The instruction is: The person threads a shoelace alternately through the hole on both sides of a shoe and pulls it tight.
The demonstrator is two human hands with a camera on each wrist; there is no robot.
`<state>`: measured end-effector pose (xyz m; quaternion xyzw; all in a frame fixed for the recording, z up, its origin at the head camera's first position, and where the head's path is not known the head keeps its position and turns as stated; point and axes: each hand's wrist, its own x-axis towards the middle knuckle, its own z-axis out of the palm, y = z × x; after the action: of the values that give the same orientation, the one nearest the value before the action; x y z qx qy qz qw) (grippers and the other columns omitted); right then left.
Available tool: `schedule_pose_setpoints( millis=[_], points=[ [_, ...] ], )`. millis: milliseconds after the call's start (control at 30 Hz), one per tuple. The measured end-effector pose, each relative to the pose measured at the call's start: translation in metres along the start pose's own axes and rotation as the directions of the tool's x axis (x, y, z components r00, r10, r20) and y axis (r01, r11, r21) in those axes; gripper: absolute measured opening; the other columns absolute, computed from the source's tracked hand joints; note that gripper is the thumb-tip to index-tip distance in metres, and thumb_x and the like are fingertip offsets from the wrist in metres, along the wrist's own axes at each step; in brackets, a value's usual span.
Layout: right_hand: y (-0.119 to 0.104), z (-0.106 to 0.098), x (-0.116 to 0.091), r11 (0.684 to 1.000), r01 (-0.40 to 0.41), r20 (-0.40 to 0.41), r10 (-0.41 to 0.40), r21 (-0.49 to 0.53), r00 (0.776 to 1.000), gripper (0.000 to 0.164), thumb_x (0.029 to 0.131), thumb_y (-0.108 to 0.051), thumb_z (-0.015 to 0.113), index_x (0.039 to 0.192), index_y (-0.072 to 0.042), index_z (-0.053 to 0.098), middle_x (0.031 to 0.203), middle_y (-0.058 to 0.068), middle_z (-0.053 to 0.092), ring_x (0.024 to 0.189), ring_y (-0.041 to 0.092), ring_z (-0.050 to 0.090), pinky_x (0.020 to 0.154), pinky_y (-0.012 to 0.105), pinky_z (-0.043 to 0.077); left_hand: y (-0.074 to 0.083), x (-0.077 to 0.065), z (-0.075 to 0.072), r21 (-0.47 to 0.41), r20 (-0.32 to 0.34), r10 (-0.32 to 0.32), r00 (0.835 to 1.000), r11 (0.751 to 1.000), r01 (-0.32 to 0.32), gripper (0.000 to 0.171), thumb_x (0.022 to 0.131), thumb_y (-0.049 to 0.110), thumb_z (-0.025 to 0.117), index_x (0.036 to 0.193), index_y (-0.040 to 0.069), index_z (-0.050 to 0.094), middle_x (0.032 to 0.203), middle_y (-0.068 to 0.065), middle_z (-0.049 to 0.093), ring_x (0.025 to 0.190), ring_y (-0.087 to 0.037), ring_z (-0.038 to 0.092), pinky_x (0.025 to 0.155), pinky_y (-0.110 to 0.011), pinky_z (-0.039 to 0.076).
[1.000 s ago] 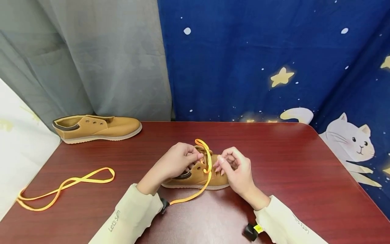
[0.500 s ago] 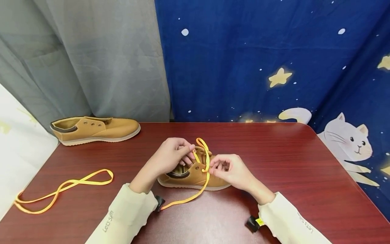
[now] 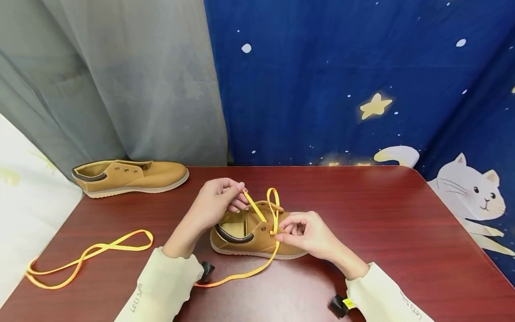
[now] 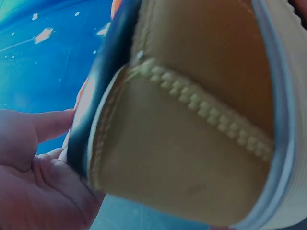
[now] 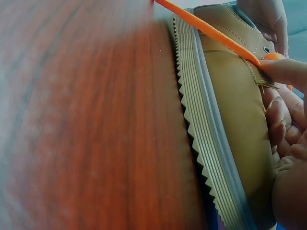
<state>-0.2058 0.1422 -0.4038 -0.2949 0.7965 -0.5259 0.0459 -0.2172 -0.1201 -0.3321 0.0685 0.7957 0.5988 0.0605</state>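
A tan shoe (image 3: 246, 247) sits on the table, toe to the right, with a yellow-orange shoelace (image 3: 255, 208) partly threaded at its eyelets. My left hand (image 3: 213, 201) pinches one stretch of the lace above the shoe opening, drawing it taut up and leftward. At the front of the lacing, my right hand (image 3: 311, 232) pinches the near eyelet flap, its thumb by the lace, as the right wrist view shows with the flap (image 5: 256, 72). A lace loop stands above the flap; another length trails onto the table. Close up, the shoe's heel lining (image 4: 177, 153) fills the left wrist view.
A second tan shoe (image 3: 132, 178), unlaced, stands at the back left of the reddish-brown table (image 3: 382, 214). Another yellow lace (image 3: 92, 252) lies looped at the left. Grey and blue curtains (image 3: 306, 80) hang behind the table edge.
My left hand has moved up and left, pulling out a longer stretch of lace from the shoe. My right hand has come in from above the toe to the eyelet flap.
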Motion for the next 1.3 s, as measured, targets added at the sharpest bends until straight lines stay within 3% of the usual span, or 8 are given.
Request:
schedule_pose_setpoints(
  millis=[233,467,733,1033,1300],
  points=[
    [0.000,0.000,0.000,1.000,-0.002,0.008,0.002,-0.003,1.000,0.010,0.081,-0.011,0.083,0.089,-0.010,0.077,0.074,0.002,0.066,0.058,0.003,0.051,0.052,0.020,0.042,0.003,0.001,-0.015,-0.110,-0.053,-0.036,0.998,0.993,0.030,0.031,0.107,0.021,0.051,0.109,-0.009,0.061,0.094,-0.016,0.077,0.072,-0.008,0.073,0.068,-0.023,0.060],
    [-0.002,0.000,0.001,1.000,-0.023,0.003,0.023,-0.012,1.000,0.010,0.081,-0.012,0.084,0.088,-0.010,0.077,0.074,0.001,0.065,0.059,0.003,0.051,0.052,0.020,0.041,0.007,-0.001,-0.029,-0.153,-0.121,0.021,0.992,0.987,-0.040,0.035,0.108,0.022,0.048,0.112,-0.012,0.057,0.096,-0.014,0.078,0.074,-0.007,0.075,0.070,-0.023,0.060],
    [-0.001,0.001,0.002,0.999,-0.032,0.010,0.032,-0.007,0.999,0.008,0.081,-0.013,0.084,0.087,-0.012,0.078,0.073,0.000,0.065,0.060,0.002,0.052,0.052,0.019,0.041,0.011,-0.004,-0.041,-0.188,-0.201,0.037,0.979,0.979,-0.075,0.032,0.107,0.023,0.050,0.111,-0.009,0.057,0.084,0.007,0.076,0.074,-0.006,0.074,0.069,-0.023,0.060],
    [-0.002,0.001,0.007,0.999,-0.029,0.013,0.029,-0.015,0.999,0.009,0.081,-0.016,0.084,0.088,-0.013,0.079,0.074,0.001,0.068,0.059,0.003,0.053,0.052,0.020,0.041,0.013,-0.010,-0.063,-0.282,-0.309,0.077,0.948,0.945,-0.168,0.021,0.104,0.026,0.058,0.099,0.006,0.063,0.082,0.008,0.077,0.072,-0.007,0.074,0.069,-0.021,0.059],
    [0.000,-0.001,0.002,0.997,-0.072,0.008,0.072,-0.024,0.997,0.010,0.081,-0.017,0.085,0.089,-0.012,0.079,0.073,0.000,0.067,0.059,0.002,0.053,0.052,0.020,0.042,0.011,-0.010,-0.067,-0.295,-0.393,0.052,0.918,0.939,-0.179,0.017,0.103,0.024,0.059,0.096,0.010,0.066,0.081,0.007,0.077,0.069,-0.006,0.073,0.069,-0.019,0.059]
  ],
)
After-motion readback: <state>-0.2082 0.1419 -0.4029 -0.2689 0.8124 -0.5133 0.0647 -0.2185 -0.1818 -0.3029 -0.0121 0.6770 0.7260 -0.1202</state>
